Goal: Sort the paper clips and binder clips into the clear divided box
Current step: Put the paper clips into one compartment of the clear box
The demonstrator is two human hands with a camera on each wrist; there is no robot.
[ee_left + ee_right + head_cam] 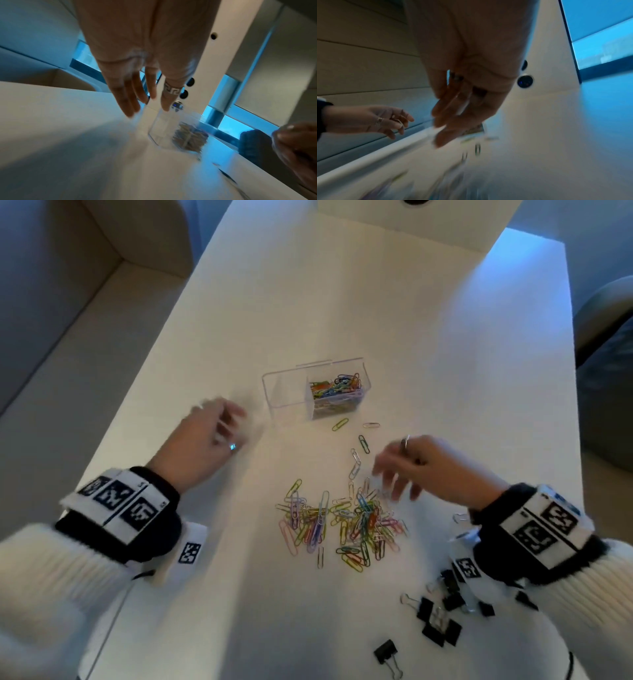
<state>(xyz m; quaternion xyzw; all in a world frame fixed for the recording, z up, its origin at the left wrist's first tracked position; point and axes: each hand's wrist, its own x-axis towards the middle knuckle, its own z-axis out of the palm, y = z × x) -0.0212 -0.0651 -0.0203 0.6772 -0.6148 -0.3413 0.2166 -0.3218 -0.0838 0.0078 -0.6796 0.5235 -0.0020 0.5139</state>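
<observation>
The clear divided box (284,392) stands mid-table; its right compartment holds coloured paper clips (334,395) and its left one shows nothing inside. A pile of coloured paper clips (342,522) lies nearer me, with a few strays (356,463) trailing toward the box. Black binder clips (435,621) lie at the near right. My left hand (219,426) hovers blurred just left of the box, its fingers (126,108) straight and empty, the box (161,129) ahead of them. My right hand (394,481) hangs over the pile's upper right corner, fingers (440,136) loosely extended downward, blurred.
The white table (411,337) runs away from me to a white upright panel (411,220) at its far end. A pale bench seat (68,320) lies along the left side and a dark chair (609,337) on the right. One binder clip (385,652) sits alone near the front edge.
</observation>
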